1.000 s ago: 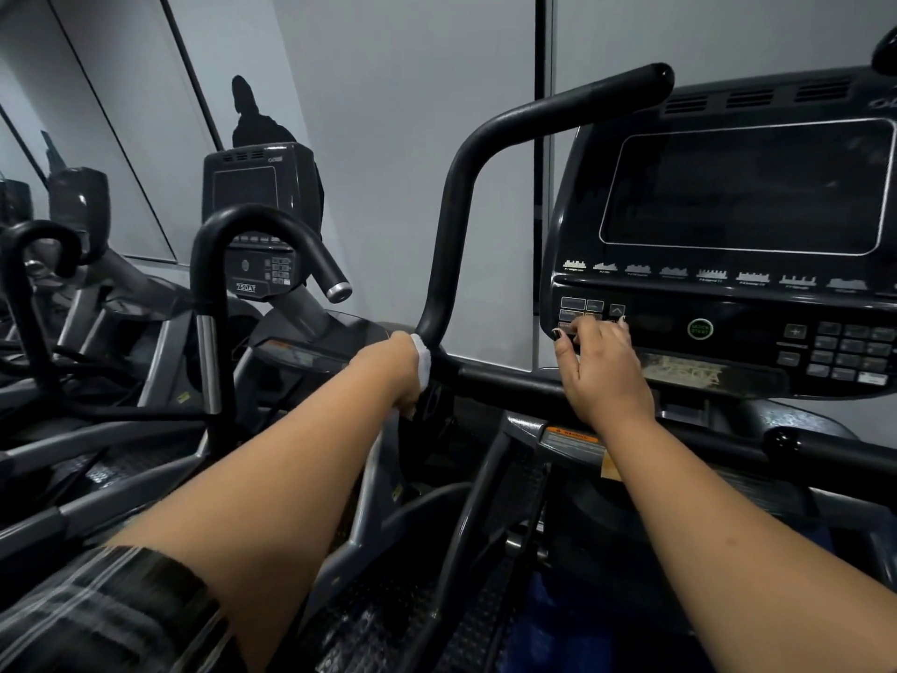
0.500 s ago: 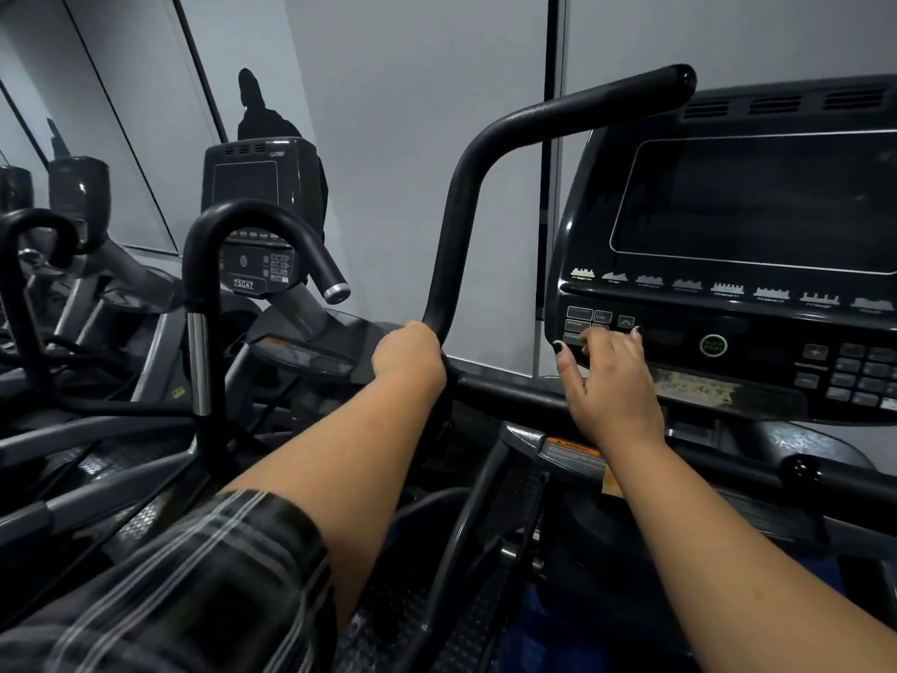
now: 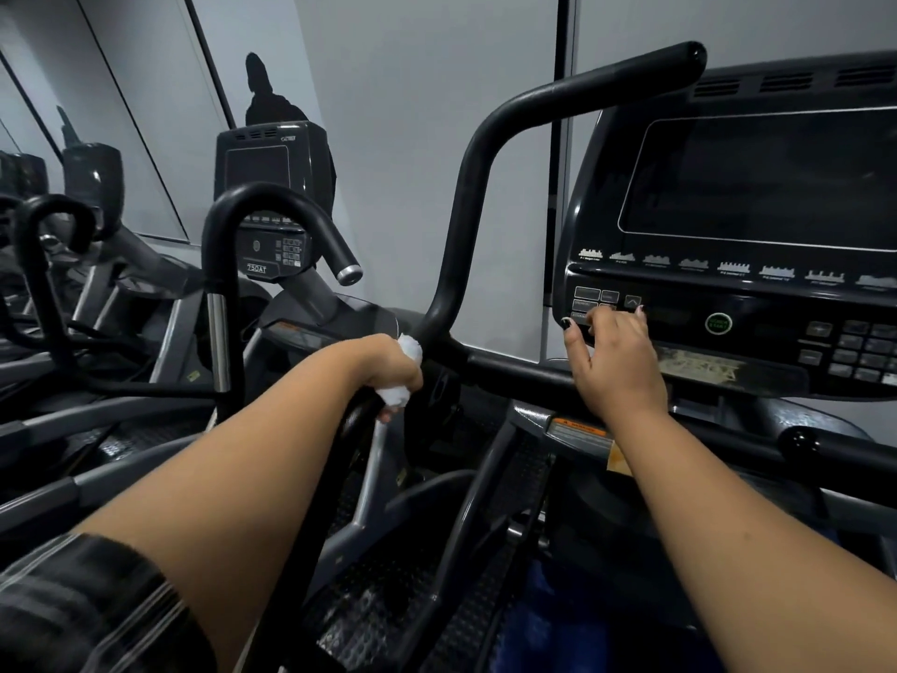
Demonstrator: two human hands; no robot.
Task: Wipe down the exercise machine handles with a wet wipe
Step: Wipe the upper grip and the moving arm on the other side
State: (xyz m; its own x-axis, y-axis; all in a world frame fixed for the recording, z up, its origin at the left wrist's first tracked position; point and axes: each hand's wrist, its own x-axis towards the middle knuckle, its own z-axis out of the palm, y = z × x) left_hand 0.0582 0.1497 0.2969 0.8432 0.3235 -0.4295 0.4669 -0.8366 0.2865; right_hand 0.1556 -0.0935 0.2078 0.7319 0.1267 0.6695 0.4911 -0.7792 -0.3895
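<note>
At lower left I see a plaid sleeve (image 3: 73, 609). At centre my left hand (image 3: 388, 364) is curled round the white wipe (image 3: 394, 395), clamping it on the black handle (image 3: 465, 225) just below its upward bend. Right of centre, my right hand (image 3: 619, 366) lies relaxed, fingers straight, tips on the console (image 3: 757, 303) buttons. At upper left stands another machine (image 3: 272, 167).
</note>
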